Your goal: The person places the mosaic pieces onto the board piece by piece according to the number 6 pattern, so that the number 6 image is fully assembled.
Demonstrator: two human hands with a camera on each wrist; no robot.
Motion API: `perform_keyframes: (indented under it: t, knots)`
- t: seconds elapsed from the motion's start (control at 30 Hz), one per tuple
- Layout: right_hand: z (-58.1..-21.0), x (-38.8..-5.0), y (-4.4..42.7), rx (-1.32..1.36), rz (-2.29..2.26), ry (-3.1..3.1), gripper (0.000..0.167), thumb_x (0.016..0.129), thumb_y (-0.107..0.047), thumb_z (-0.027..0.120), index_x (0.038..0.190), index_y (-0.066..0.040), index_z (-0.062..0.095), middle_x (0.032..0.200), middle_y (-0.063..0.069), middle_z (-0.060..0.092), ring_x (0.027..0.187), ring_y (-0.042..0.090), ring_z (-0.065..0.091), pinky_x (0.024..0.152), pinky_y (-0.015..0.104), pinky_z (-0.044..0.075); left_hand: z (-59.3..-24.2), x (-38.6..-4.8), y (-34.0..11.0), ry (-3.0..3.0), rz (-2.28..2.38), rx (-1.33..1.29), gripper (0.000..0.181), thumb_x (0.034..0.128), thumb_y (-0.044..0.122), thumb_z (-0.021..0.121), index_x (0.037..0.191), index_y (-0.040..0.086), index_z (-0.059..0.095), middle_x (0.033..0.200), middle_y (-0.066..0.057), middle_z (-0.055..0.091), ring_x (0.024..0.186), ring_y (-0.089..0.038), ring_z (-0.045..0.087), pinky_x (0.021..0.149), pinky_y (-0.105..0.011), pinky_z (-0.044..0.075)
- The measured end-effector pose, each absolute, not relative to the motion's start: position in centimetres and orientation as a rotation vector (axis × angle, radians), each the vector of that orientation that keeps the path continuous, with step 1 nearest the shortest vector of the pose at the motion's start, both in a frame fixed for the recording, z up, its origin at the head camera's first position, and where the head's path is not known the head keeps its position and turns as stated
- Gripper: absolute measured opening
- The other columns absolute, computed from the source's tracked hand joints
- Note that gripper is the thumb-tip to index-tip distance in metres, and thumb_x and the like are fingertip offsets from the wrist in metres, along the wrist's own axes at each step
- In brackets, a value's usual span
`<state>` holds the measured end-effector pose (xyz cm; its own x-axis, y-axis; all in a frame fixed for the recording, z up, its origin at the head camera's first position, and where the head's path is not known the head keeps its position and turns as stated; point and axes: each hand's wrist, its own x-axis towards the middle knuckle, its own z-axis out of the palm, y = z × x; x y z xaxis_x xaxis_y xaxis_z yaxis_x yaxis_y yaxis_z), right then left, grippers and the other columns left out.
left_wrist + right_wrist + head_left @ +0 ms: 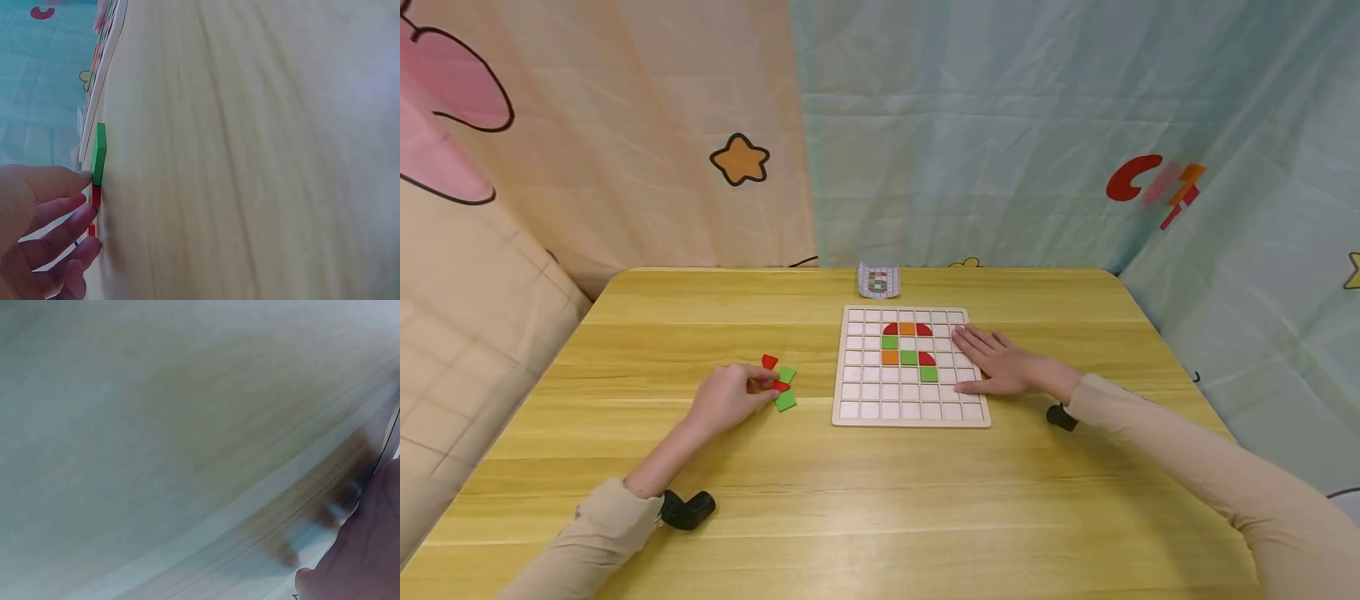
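My left hand [730, 396] is at a small group of loose tiles left of the board, its thumb and a finger pinching a red tile [781, 387]. Around it lie a green square tile [786, 402], another green tile [787, 374] and a second red tile [770, 362]. In the left wrist view, the thumb is beside the nearer green tile [99, 153]. The pale grid board [868, 412] bears red quarter-round tiles [927, 359] and orange and green squares [908, 357]. My right hand [1007, 367] rests with fingers spread on the board's right edge.
A small card [878, 282] with a printed coloured grid figure stands behind the board near the table's [880, 500] far edge. Patterned curtains [1000, 125] hang behind and to the right. A black device sits at each wrist.
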<state>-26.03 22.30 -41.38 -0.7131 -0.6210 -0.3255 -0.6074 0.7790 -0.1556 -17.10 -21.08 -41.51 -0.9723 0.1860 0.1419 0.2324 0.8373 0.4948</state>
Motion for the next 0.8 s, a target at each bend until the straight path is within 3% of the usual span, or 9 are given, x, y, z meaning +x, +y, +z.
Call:
perform_keyframes:
  t: [0.37,0.53,0.8]
  knots:
    - [-41.1,-25.9,22.2,-0.926,-0.042,2.609,0.094,0.092,-0.068,0.037,0.155,-0.012,-0.005,0.162,0.011,-0.011,0.150,0.030,-0.008,0.117,0.058,0.002,-41.8,-17.4,-20.5,-2.924,-0.796,-0.377,0.016,0.0857,0.015,0.070,0.100,0.010,0.076,0.079,-0.001,0.070,0.061,-0.010,0.049,0.053,-0.022,0.035]
    - [-41.2,-26.0,22.2,-0.919,-0.012,2.609,0.093,0.093,-0.068,0.036,0.155,-0.013,-0.006,0.162,0.009,-0.013,0.150,0.029,-0.010,0.118,0.057,0.001,-41.7,-17.6,-20.4,-2.950,-0.799,-0.437,0.021,0.0849,0.009,0.067,0.104,0.009,0.075,0.077,0.000,0.067,0.057,-0.010,0.044,0.051,-0.021,0.031]
    - [-41.2,-26.0,22.2,-0.921,-0.016,2.610,0.093,0.092,-0.068,0.036,0.155,-0.013,-0.006,0.162,0.009,-0.012,0.150,0.029,-0.010,0.117,0.057,0.001,-41.5,-18.0,-19.9,-2.989,-0.830,-0.537,0.025,0.0839,0.008,0.067,0.107,0.004,0.073,0.082,-0.001,0.071,0.062,-0.008,0.050,0.055,-0.021,0.038]
